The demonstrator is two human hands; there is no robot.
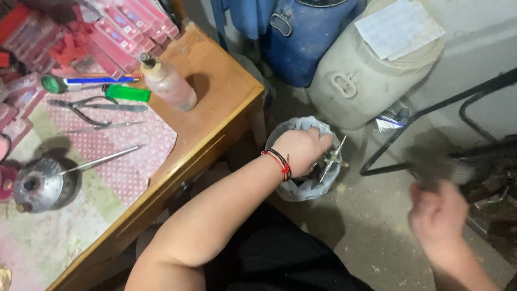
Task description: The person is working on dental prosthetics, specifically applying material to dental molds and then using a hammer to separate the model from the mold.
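A small spiked metal part (333,157) is held in the closed fingers of the left hand (301,150) over a grey-blue container (301,188) on the floor, at three o'clock from the wooden table (215,102). The right hand (437,215), well apart at four o'clock, is blurred; its grip cannot be told. A plastic bottle (169,85) and pliers (89,108) are seen on the table.

Workshop corner with desk and drums

A wooden desk (215,102) with a pink dotted mat (124,156) stands on a dusty concrete floor (371,215); behind it a blue drum (307,43) and a white drum (366,70) sit against a pale wall (479,48), with a black metal frame (431,113) at right, under dim light
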